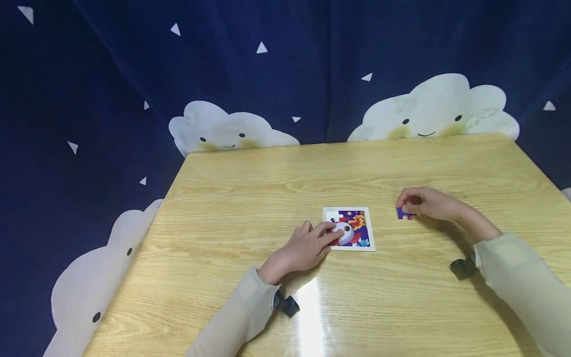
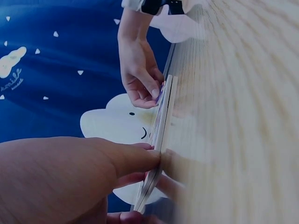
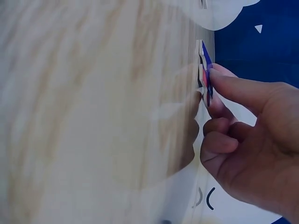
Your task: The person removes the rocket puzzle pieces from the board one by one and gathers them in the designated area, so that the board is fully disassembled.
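Note:
A small jigsaw puzzle (image 1: 371,238) in a white frame lies on the table, showing a purple picture with a rocket, a flame and stars. A white patch shows near its upper left corner. My left hand (image 1: 305,246) rests on its left part, with extended fingers on the picture and the thumb (image 2: 140,158) against the near edge. To the right of the frame, my right hand (image 1: 430,202) pinches a purple and red puzzle piece (image 1: 403,213) between thumb and fingers. In the right wrist view the piece (image 3: 206,65) stands on edge, close to the tabletop.
The light wooden table (image 1: 214,213) runs back to a dark blue curtain (image 1: 285,74) with white clouds and triangles. A black device (image 1: 285,303) is strapped at the left wrist, and another black device (image 1: 463,268) at the right.

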A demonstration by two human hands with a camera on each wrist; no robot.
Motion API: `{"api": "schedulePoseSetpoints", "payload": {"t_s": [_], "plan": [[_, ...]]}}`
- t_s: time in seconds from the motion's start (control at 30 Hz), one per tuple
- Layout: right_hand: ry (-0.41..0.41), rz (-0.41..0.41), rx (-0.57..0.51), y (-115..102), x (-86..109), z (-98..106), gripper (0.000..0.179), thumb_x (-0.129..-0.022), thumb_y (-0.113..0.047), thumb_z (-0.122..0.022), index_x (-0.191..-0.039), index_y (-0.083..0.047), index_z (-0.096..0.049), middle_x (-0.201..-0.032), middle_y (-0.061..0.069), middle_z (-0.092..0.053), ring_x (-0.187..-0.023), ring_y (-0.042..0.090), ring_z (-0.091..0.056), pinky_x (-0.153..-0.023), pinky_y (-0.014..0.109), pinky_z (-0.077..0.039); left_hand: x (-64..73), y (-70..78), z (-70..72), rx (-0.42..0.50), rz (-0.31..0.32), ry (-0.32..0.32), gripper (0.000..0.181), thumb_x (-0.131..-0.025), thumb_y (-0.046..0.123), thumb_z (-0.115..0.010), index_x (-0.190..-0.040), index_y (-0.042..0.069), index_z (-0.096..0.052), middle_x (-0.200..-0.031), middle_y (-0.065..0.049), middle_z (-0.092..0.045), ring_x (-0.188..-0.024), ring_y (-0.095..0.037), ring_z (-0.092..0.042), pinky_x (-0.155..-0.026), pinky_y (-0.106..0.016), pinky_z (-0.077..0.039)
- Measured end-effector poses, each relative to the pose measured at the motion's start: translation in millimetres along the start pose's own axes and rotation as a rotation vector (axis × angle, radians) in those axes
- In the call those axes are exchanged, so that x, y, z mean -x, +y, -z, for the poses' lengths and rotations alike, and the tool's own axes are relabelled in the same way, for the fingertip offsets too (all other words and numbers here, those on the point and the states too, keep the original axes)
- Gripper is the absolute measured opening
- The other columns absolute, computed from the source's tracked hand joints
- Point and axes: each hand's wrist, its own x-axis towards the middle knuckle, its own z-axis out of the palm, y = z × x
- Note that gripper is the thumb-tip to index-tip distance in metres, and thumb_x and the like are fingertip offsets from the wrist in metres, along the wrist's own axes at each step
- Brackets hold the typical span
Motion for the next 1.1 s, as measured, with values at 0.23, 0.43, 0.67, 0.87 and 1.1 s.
{"api": "schedulePoseSetpoints", "payload": {"t_s": [0.23, 0.43, 0.67, 0.87, 1.1], "plan": [[0.023, 0.045, 0.037, 1, 1.3, -2, 0.006, -0.095, -0.004, -0.059, -0.099, -0.005, -0.063, -0.085, 0.005, -0.055, -0.072, 0.009, -0.043, -0.065, 0.025, -0.038, -0.6, -0.5, 1.1, -0.002, -0.001, -0.004, 0.049, -0.105, 0.035, -0.039, -0.153, 0.035, -0.03, -0.159, 0.006, -0.028, -0.094, -0.018, -0.035, -0.071, -0.023, -0.025], [0.034, 0.049, 0.047, 3, 1.7, -3, 0.004, -0.094, -0.005, -0.06, -0.097, -0.006, -0.062, -0.084, 0.005, -0.056, -0.07, 0.01, -0.042, -0.064, 0.025, -0.036, -1.8, -0.9, 1.4, 0.016, 0.006, -0.007, 0.049, -0.105, 0.035, -0.038, -0.154, 0.035, -0.029, -0.159, 0.007, -0.027, -0.097, -0.018, -0.036, -0.074, -0.023, -0.027], [0.064, 0.008, 0.004, 2, 1.2, -2, 0.01, -0.095, -0.011, -0.061, -0.1, -0.003, -0.058, -0.078, 0.004, -0.051, -0.065, 0.01, -0.044, -0.06, 0.025, -0.04, -3.5, -0.5, 2.4, 0.071, 0.023, -0.002, 0.05, -0.105, 0.034, -0.039, -0.153, 0.036, -0.03, -0.158, 0.008, -0.029, -0.098, -0.017, -0.036, -0.077, -0.024, -0.029], [0.15, 0.077, 0.062, -16, -8.8, -14, 0.007, -0.093, -0.012, -0.065, -0.094, -0.006, -0.062, -0.081, 0.005, -0.055, -0.068, 0.007, -0.047, -0.06, 0.024, -0.042, -4.9, -1.1, 2.8, 0.089, 0.023, 0.011, 0.049, -0.103, 0.031, -0.041, -0.152, 0.035, -0.034, -0.156, 0.007, -0.033, -0.096, -0.017, -0.036, -0.076, -0.024, -0.03], [0.153, 0.144, 0.086, -40, -29.1, -36, 0.007, -0.093, -0.014, -0.066, -0.098, -0.008, -0.065, -0.092, 0.005, -0.062, -0.079, 0.006, -0.053, -0.069, 0.021, -0.045, -6.3, -2.8, 0.6, 0.097, 0.017, 0.01, 0.052, -0.101, 0.031, -0.043, -0.152, 0.037, -0.033, -0.155, 0.007, -0.035, -0.096, -0.017, -0.036, -0.076, -0.024, -0.03]]}}
